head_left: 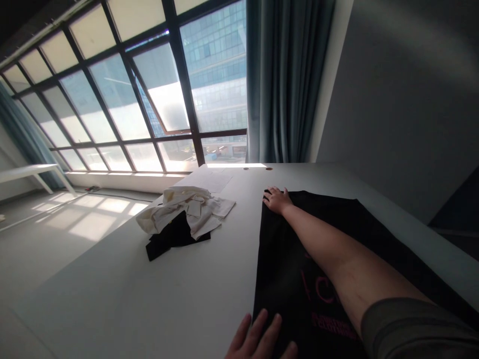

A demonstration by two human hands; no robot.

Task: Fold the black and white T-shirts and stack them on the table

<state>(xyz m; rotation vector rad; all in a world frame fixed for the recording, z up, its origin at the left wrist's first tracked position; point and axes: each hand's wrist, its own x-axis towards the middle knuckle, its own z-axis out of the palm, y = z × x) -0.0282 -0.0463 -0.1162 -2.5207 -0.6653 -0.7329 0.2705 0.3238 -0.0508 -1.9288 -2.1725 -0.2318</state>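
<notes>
A black garment (280, 259) with pink lettering lies spread on the white table (123, 294); its exact kind is hard to tell. At its far left corner rests my right hand (277, 200), palm down with the fingers apart. My right forearm crosses over the cloth and hides part of the print. My left hand (262, 336) shows only its fingers at the bottom edge of the view, spread on or just over the garment's near left side. Neither hand appears to grip anything.
Left of the garment sits a crumpled pile of white cloth (183, 204) with a black cloth (175, 234) in front. A paper sheet (215, 178) lies behind it. A blue-grey curtain (284, 80) hangs beside large windows, and another white table (30, 172) stands far left.
</notes>
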